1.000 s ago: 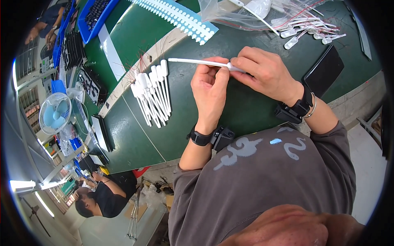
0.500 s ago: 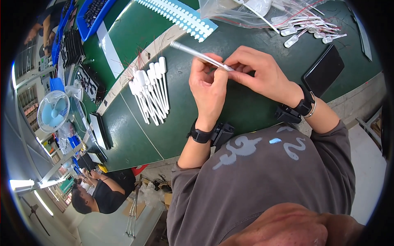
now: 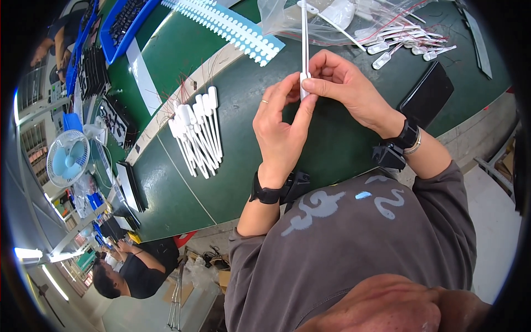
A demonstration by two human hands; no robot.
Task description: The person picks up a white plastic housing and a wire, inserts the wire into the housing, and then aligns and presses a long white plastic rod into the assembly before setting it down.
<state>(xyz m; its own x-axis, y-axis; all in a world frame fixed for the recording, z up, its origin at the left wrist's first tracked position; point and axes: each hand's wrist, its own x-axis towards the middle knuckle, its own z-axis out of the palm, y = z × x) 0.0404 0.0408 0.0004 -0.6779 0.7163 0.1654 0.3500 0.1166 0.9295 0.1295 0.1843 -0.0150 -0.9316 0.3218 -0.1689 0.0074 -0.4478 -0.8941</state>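
Observation:
Upright between my two hands is a slim white plastic stick (image 3: pixel 305 47), its long shaft pointing away from me. Its near end is pinched by the fingers and thumb of my left hand (image 3: pixel 281 116). The thumb and fingers of my right hand (image 3: pixel 348 91) grip it just above, partly hiding that end. Left of my hands lies a pile of white paddle-headed sticks (image 3: pixel 202 135), with thin reddish wires at their heads. More white paddle-ended pieces with wires (image 3: pixel 409 41) lie at the far right.
A light-blue sheet with white round tabs (image 3: pixel 249 41) lies at the back. Beside it is a clear plastic bag (image 3: pixel 282 22). A black phone (image 3: pixel 428 94) rests right of my hands. A blue bin (image 3: pixel 124 33) and a fan (image 3: pixel 67 157) stand left; a co-worker (image 3: pixel 135 271) sits lower left.
The stick has swung from slanting toward the left to pointing straight away from me. My right-hand fingers have shifted along it, and both hands still hold it.

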